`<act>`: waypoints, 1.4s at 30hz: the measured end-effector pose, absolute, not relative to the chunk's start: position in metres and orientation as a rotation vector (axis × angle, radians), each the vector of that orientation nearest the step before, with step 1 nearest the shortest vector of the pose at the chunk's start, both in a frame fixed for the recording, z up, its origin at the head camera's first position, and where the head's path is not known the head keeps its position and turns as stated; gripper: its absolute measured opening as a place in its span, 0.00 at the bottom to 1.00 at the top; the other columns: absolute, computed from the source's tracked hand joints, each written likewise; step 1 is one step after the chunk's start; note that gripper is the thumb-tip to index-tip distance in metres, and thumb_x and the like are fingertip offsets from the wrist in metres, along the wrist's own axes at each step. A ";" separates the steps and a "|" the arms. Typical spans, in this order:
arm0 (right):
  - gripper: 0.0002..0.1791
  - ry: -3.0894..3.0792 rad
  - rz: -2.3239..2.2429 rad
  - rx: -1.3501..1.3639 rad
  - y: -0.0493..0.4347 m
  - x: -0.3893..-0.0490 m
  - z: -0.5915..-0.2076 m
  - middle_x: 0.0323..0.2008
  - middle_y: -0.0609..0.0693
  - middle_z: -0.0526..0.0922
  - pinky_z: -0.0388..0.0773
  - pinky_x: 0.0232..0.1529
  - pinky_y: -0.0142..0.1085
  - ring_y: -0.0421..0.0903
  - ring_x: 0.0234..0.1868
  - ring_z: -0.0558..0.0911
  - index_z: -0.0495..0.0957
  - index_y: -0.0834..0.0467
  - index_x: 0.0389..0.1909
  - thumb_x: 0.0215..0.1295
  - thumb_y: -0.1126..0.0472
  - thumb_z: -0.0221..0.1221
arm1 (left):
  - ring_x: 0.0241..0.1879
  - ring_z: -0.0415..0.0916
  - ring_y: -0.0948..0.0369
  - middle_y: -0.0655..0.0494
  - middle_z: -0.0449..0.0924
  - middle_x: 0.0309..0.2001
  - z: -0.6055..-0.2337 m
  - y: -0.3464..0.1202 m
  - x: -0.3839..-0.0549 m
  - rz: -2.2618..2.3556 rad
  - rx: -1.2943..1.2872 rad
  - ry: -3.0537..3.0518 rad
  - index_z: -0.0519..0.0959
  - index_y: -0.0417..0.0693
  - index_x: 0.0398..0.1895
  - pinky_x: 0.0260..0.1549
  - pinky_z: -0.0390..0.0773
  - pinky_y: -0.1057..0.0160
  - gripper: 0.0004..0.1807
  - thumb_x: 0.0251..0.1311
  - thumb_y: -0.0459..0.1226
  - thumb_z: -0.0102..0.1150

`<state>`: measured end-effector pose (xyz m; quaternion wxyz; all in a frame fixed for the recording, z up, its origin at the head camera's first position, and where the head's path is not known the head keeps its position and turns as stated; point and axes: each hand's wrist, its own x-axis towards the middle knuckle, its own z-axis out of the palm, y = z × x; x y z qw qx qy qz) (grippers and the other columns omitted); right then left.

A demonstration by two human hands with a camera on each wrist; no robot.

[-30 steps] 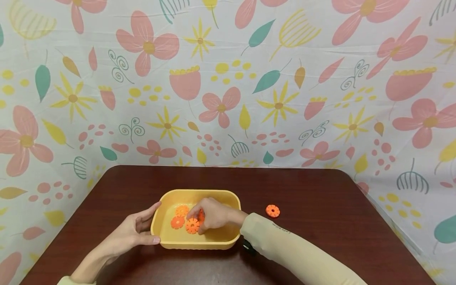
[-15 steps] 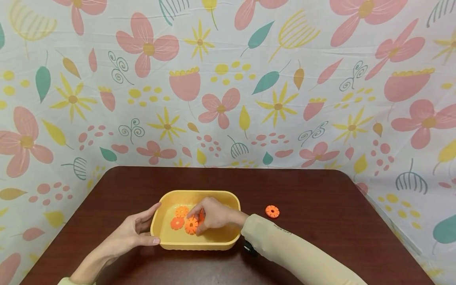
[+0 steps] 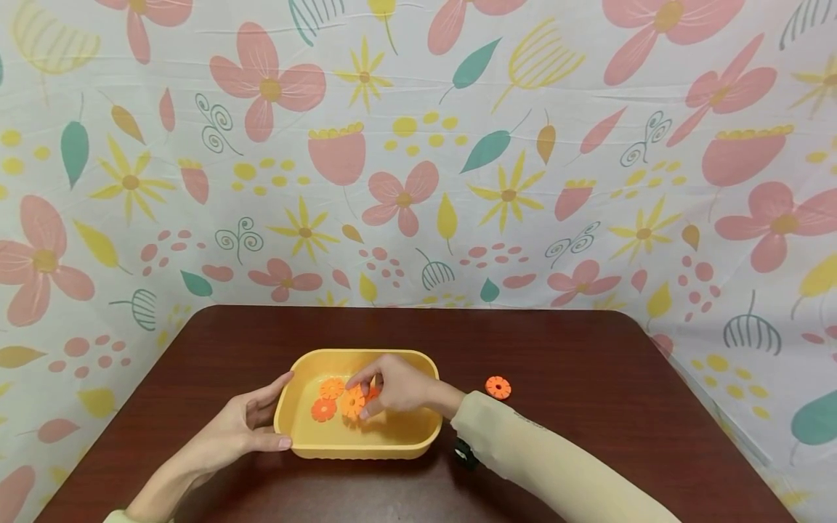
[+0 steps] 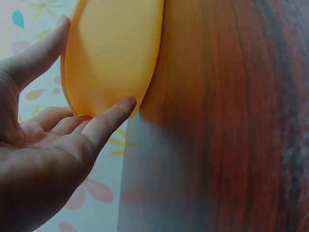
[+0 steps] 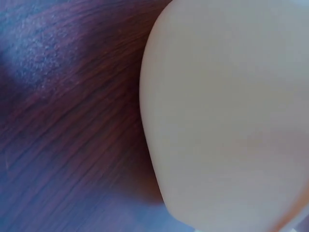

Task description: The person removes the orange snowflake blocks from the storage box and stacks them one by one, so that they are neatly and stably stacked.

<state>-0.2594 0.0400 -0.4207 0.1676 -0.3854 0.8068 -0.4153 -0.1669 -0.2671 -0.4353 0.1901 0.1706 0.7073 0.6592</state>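
Observation:
A yellow plastic basin (image 3: 366, 451) sits on the dark wooden table. My left hand (image 3: 229, 428) grips its left end, thumb on the near side and fingertips at the far corner; the left wrist view shows thumb and fingers spanning the basin end (image 4: 113, 53). Inside the basin, my right hand (image 3: 399, 388) pinches an orange notched plastic disc (image 3: 353, 402) between thumb and fingertips. Two more orange discs, one upper (image 3: 332, 388) and one lower (image 3: 323, 410), lie left of it. More orange shows behind the right fingers. The right wrist view holds mostly the basin's outer wall (image 5: 217, 116).
One loose orange disc (image 3: 498, 387) lies on the table (image 3: 556, 349) right of the basin. A flower-patterned cloth (image 3: 405, 94) hangs behind the table. A black band (image 3: 465, 454) shows under the right sleeve (image 3: 523, 443).
My right hand's fingers have closed in on the front disc, which has moved slightly up and away from me. The left hand keeps its grip on the basin. The head view has shifted a little.

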 end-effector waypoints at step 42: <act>0.23 2.322 -1.440 -1.000 0.113 -0.237 -0.397 0.29 0.58 0.70 0.62 0.32 0.34 0.44 0.26 0.60 0.88 0.61 0.55 0.57 0.69 0.77 | 0.69 0.71 0.43 0.30 0.42 0.82 -0.436 -0.268 -0.165 1.878 0.495 1.944 0.42 0.37 0.85 0.54 0.82 0.54 0.54 0.65 0.24 0.68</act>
